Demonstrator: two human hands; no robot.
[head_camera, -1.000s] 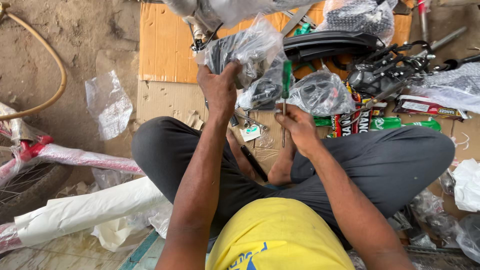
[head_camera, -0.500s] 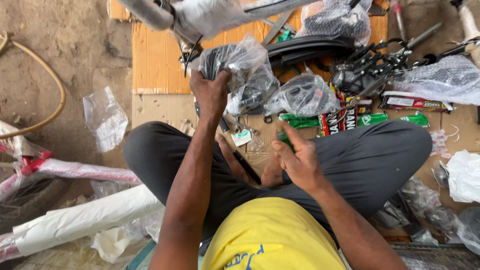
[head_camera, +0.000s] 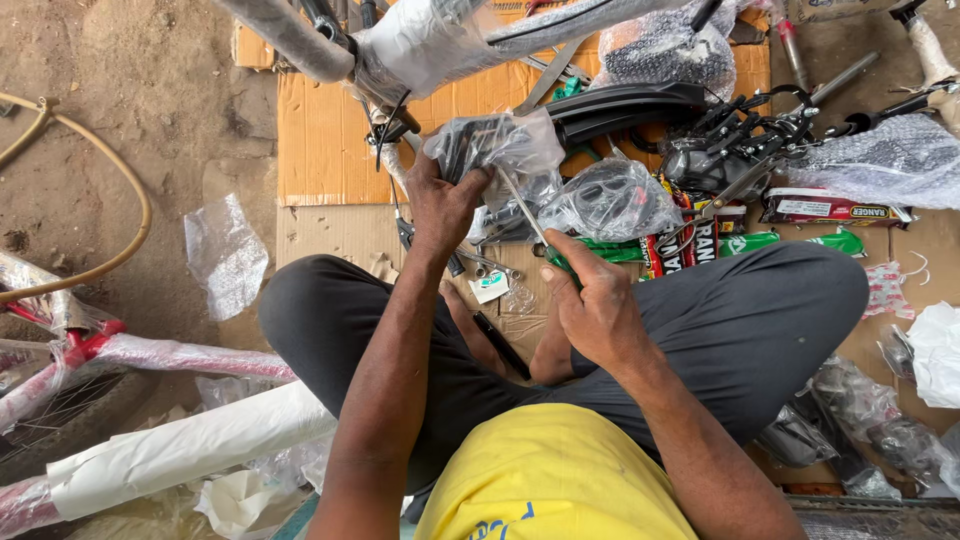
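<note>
Clear plastic wraps the dark bike part (head_camera: 497, 150) that the left hand (head_camera: 440, 200) grips from below, fingers curled around the bag, just above the crossed legs and over the cardboard (head_camera: 325, 150). The right hand (head_camera: 600, 310) closes its fingers on a green-handled screwdriver (head_camera: 530, 225) — its tip is at the bag's lower edge. To do this well, I judge the tip should slip under the film only, angled away from the holding fingers, with short, light strokes.
</note>
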